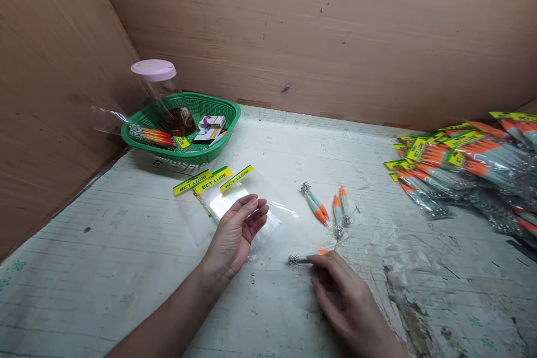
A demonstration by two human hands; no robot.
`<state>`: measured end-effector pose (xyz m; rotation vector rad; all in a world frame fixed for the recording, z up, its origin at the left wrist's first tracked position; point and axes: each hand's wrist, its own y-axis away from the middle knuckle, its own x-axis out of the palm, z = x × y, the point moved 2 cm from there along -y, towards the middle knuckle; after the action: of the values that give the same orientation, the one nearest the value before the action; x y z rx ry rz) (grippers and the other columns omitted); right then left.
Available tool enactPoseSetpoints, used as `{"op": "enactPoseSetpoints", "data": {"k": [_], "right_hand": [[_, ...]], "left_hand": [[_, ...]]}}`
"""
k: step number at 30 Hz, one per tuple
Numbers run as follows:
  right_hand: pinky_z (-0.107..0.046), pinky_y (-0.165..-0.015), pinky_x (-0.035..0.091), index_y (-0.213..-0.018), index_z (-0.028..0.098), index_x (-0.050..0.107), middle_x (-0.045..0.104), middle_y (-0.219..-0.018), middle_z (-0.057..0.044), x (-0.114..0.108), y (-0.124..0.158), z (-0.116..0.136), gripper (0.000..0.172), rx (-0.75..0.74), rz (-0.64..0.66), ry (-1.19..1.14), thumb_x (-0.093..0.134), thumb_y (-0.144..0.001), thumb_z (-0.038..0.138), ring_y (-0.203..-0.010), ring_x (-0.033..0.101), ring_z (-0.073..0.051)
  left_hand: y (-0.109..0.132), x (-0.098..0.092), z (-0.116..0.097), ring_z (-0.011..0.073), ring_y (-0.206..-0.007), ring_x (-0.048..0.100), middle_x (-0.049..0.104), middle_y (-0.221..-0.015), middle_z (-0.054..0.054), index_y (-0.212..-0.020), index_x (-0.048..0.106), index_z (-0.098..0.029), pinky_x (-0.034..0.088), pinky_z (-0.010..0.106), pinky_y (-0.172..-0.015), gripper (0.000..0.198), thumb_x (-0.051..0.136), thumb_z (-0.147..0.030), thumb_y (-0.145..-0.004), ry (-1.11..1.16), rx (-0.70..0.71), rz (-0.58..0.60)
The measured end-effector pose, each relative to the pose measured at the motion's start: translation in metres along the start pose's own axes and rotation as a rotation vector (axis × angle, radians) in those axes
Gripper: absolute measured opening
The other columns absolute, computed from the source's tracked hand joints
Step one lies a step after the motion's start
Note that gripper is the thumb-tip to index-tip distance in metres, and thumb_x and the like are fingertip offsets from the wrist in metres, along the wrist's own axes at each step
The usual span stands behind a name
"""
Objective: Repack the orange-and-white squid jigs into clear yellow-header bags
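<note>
My left hand [237,235] is raised over clear plastic bags [241,196] with yellow-green "BCT LURE" headers. Its fingers are loosely curled, with nothing visible between them. My right hand [348,293] is at a squid jig [305,258] with a grey body, an orange end and metal spikes. The index fingertip overlaps the jig, while the thumb stays apart below it; the other fingers are partly hidden. Just beyond lie more jigs of the same kind: a pair [314,205] to the left and two [339,208] to the right.
At the back left, a green basket [232,117] holds a pink-lidded cup [154,70], a small box [210,127] and a packet of red-orange lures [155,137]. Packed jigs [465,162] are heaped on the right. Wooden panels [251,22] enclose the worn, paper-covered table [104,268].
</note>
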<state>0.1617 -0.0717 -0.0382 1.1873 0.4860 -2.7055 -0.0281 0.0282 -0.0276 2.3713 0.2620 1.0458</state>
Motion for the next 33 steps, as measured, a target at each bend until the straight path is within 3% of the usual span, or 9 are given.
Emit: {"op": "enactPoseSetpoints", "data": {"k": [3, 5, 7, 9, 12, 16, 22, 28, 33], "right_hand": [[-0.030, -0.058, 0.054, -0.120, 0.019, 0.047, 0.060, -0.086, -0.007, 0.017, -0.001, 0.009, 0.031, 0.006, -0.088, 0.194, 0.049, -0.091, 0.031, -0.072, 0.062, -0.020], [-0.034, -0.056, 0.053, -0.115, 0.017, 0.049, 0.059, -0.086, -0.009, 0.032, -0.007, 0.017, 0.031, 0.036, -0.156, 0.325, 0.050, -0.091, 0.036, -0.072, 0.061, -0.024], [-0.035, -0.053, 0.051, -0.098, 0.019, 0.054, 0.057, -0.080, -0.009, 0.044, -0.013, 0.023, 0.016, 0.050, -0.168, 0.408, 0.047, -0.091, 0.031, -0.067, 0.059, -0.024], [-0.034, -0.050, 0.048, -0.085, 0.020, 0.054, 0.054, -0.075, -0.008, 0.049, -0.014, 0.027, 0.014, 0.036, -0.162, 0.444, 0.042, -0.091, 0.021, -0.064, 0.055, -0.023], [-0.033, -0.052, 0.048, -0.097, 0.017, 0.058, 0.056, -0.078, -0.009, 0.047, -0.006, 0.027, 0.021, -0.046, -0.168, 0.420, 0.039, -0.091, 0.011, -0.066, 0.054, -0.022], [-0.034, -0.062, 0.052, -0.118, 0.015, 0.055, 0.062, -0.089, -0.012, 0.038, 0.011, 0.023, 0.031, -0.161, -0.126, 0.295, 0.041, -0.090, 0.009, -0.076, 0.057, -0.022], [-0.035, -0.072, 0.053, -0.122, 0.021, 0.055, 0.065, -0.099, -0.010, 0.027, 0.021, 0.018, 0.036, -0.170, -0.096, 0.097, 0.048, -0.089, 0.009, -0.084, 0.060, -0.022], [-0.024, -0.063, 0.053, -0.114, 0.027, 0.057, 0.062, -0.088, -0.006, 0.016, 0.027, 0.010, 0.025, 0.079, -0.097, -0.368, 0.053, -0.090, 0.021, -0.076, 0.062, -0.017], [-0.028, -0.070, 0.055, -0.108, 0.028, 0.064, 0.063, -0.095, -0.007, 0.008, 0.037, 0.003, 0.022, 0.291, -0.118, -0.702, 0.057, -0.089, 0.036, -0.085, 0.065, -0.020]], "left_hand": [[-0.001, 0.000, 0.001, 0.0098, -0.062, 0.068, 0.070, -0.075, 0.004, -0.083, 0.063, -0.012, 0.057, 0.015, -0.055, 0.010, 0.058, -0.003, -0.081, -0.011, -0.003, -0.003], [-0.001, 0.001, 0.001, 0.0094, -0.060, 0.067, 0.070, -0.074, 0.004, -0.082, 0.063, -0.012, 0.056, 0.015, -0.054, 0.011, 0.058, -0.002, -0.081, -0.017, 0.001, -0.016], [-0.001, 0.001, 0.000, 0.0092, -0.059, 0.067, 0.070, -0.074, 0.004, -0.081, 0.063, -0.011, 0.056, 0.015, -0.054, 0.011, 0.057, -0.002, -0.081, -0.021, 0.003, -0.028], [0.000, 0.001, 0.000, 0.0093, -0.060, 0.067, 0.070, -0.074, 0.004, -0.082, 0.063, -0.011, 0.056, 0.015, -0.054, 0.012, 0.057, -0.001, -0.082, -0.020, 0.003, -0.032], [0.000, 0.002, -0.001, 0.0096, -0.059, 0.067, 0.070, -0.073, 0.004, -0.082, 0.063, -0.011, 0.057, 0.015, -0.054, 0.013, 0.055, -0.001, -0.082, -0.016, -0.004, -0.029], [0.000, 0.002, 0.001, 0.0094, -0.059, 0.067, 0.070, -0.073, 0.004, -0.082, 0.063, -0.011, 0.056, 0.015, -0.053, 0.012, 0.056, -0.001, -0.082, -0.017, -0.015, -0.028], [-0.001, 0.000, 0.002, 0.0095, -0.062, 0.067, 0.070, -0.075, 0.004, -0.083, 0.063, -0.011, 0.057, 0.015, -0.057, 0.009, 0.060, -0.003, -0.080, -0.023, -0.011, -0.008], [-0.002, -0.001, 0.002, 0.0094, -0.061, 0.067, 0.070, -0.075, 0.004, -0.083, 0.064, -0.011, 0.056, 0.014, -0.056, 0.010, 0.059, -0.003, -0.081, -0.014, -0.016, -0.021], [-0.003, -0.002, 0.003, 0.0095, -0.062, 0.067, 0.070, -0.073, 0.003, -0.081, 0.064, -0.012, 0.056, 0.015, -0.056, 0.010, 0.058, -0.004, -0.082, -0.009, -0.010, -0.030]]}}
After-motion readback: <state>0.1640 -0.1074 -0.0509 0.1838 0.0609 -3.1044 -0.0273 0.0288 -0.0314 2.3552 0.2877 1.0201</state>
